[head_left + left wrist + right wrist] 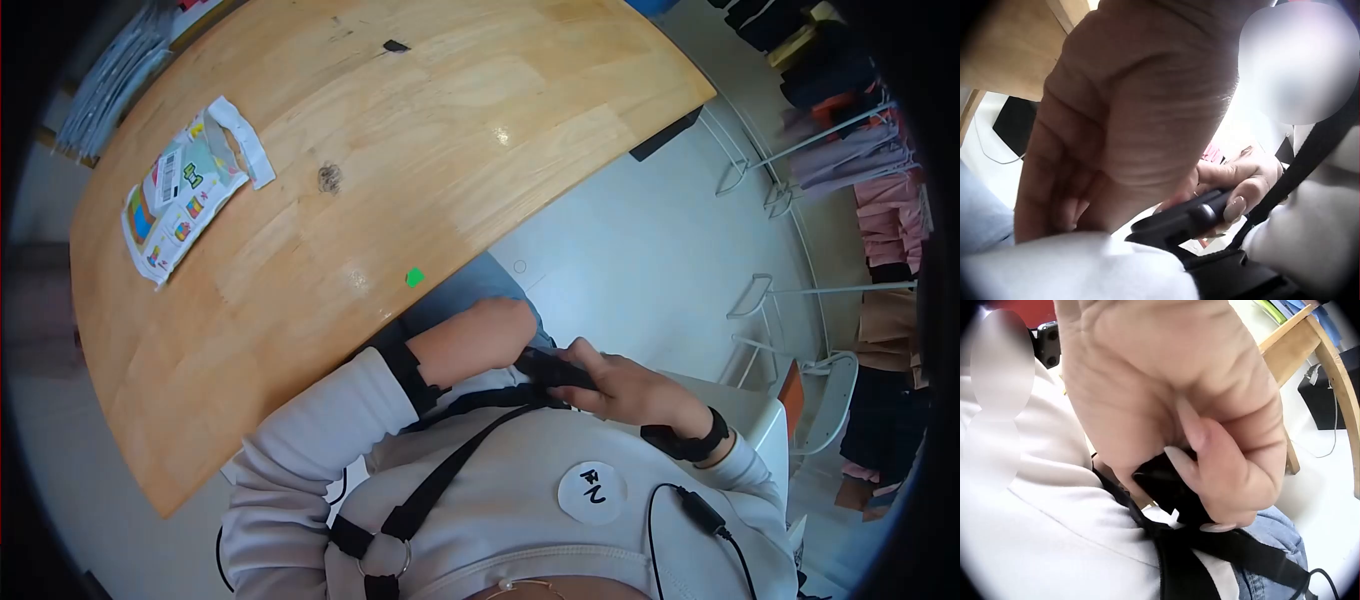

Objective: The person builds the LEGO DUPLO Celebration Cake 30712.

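My right hand (640, 390) (1250, 178) (1235, 462) grips a black device (562, 372) (1179, 215) (1175, 490) at the waist, its fingers curled round it. Just left of the device in the head view is my left hand (480, 335) (1141, 100), turned downward with its fingertips out of sight. The left wrist view has that hand's fingers bent, with light fabric covering the lower part; whether they hold anything cannot be told. Black straps (450, 470) (1260, 553) cross the light top and run by the device.
A wooden table (300, 270) stands in front, bearing a torn, colourful package (185, 200) and a small green piece (415, 277). Clothes racks (820, 290) stand at the right, beyond a white chair (765, 430). A cable (735, 550) hangs on the chest.
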Demonstrator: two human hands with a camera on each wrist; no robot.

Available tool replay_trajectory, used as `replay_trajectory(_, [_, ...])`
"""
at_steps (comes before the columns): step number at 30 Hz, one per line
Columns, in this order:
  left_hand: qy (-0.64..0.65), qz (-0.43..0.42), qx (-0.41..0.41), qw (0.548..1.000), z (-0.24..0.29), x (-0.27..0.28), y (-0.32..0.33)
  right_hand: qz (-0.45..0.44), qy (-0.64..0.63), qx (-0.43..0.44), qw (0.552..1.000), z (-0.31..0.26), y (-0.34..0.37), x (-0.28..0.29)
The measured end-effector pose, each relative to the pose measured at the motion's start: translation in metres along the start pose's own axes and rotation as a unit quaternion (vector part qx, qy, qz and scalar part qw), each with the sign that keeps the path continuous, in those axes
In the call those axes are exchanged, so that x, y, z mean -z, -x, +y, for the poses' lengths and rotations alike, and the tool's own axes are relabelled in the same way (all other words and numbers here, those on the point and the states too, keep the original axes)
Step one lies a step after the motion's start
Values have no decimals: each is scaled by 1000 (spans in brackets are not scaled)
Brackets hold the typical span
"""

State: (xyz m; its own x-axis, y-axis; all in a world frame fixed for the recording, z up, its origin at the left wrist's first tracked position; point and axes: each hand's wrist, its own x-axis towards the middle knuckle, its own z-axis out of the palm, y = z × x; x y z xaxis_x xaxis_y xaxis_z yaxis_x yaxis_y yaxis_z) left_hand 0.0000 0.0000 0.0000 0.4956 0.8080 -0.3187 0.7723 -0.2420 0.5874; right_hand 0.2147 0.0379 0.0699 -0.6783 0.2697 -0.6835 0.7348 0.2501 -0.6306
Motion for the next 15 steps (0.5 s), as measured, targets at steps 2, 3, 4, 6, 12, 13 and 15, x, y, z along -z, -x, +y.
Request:
replay_trajectory(2, [-28, 50, -22, 998, 1, 1, 8, 29, 22, 48, 998, 8, -7, -8])
replay_trajectory(3, [-52, 95, -43, 993, 3, 0, 12, 32, 22, 47, 998, 6, -9, -10])
replay_trajectory(4, [-54, 94, -45, 993, 4, -4, 14, 61, 1, 44, 997, 3, -12, -13])
replay_trajectory(6, [-70, 142, -55, 986, 4, -13, 17, 92, -24, 40, 995, 0, -22, -28])
replay_trajectory(12, [-29, 141, -11, 990, 10, -6, 28, 220, 101, -53, 969, 8, -81, -55])
replay_trajectory(13, [-33, 148, -7, 988, 7, -1, 30, 175, 127, -56, 975, 2, -79, -46])
replay_trajectory(15, [-29, 98, -54, 993, 3, 6, 38, 59, 194, -51, 978, -23, -67, -23])
